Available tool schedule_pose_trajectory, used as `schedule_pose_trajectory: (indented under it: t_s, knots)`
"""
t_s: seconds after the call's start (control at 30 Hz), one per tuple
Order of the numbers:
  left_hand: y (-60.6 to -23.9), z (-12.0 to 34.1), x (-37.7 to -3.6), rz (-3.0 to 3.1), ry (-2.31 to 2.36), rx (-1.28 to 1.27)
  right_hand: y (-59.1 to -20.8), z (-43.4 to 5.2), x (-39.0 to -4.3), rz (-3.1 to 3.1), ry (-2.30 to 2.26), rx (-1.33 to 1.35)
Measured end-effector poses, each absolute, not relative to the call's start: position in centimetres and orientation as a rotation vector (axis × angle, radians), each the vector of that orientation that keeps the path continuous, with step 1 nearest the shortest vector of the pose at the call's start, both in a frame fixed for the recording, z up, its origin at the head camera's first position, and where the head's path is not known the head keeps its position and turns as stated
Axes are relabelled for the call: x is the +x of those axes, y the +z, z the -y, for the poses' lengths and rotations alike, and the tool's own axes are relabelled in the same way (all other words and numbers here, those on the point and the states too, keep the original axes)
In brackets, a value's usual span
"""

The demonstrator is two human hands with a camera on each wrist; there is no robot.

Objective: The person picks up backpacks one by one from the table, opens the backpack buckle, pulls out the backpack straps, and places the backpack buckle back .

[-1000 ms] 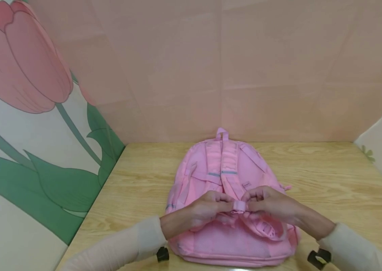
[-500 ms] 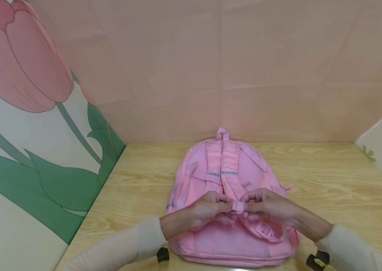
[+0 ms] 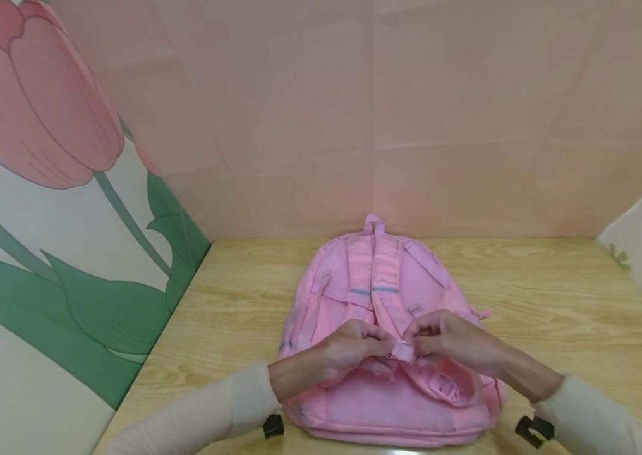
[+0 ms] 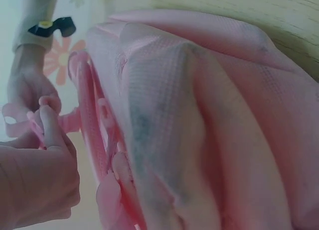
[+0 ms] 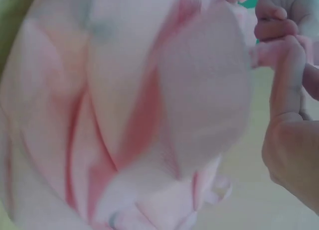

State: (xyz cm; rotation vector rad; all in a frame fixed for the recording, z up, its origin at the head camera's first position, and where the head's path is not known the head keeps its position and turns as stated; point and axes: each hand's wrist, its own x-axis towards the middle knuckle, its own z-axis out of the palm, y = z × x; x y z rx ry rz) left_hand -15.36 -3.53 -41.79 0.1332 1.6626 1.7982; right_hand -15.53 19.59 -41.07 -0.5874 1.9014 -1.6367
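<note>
Both the left hand (image 3: 349, 351) and right hand (image 3: 452, 344) pinch the small strap end (image 3: 402, 349) between them, above the backpack (image 3: 378, 297) lying lengthwise on the tabletop (image 3: 554, 303).

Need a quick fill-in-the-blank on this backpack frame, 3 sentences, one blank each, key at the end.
1. The backpack lying on the wooden table is coloured ____.
2. The left hand and the right hand both pinch a small pink ____ piece between them.
3. The wall panel at the left of the head view shows a painted ____.

Missing words: pink; strap; tulip
</note>
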Motion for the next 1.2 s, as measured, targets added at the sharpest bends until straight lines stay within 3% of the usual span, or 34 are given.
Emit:
schedule_pose_trajectory:
  t_s: [0.53,1.2]
  knots:
    - [-41.9,3.1,-14.9,-1.793,1.773,0.155,-38.4,-18.2,-15.2,-2.159,-1.277,-0.655]
    - [-42.2,3.2,-15.0,-1.857,1.743,0.147,-39.5,-17.0,-14.0,-2.532,-1.167,-0.925]
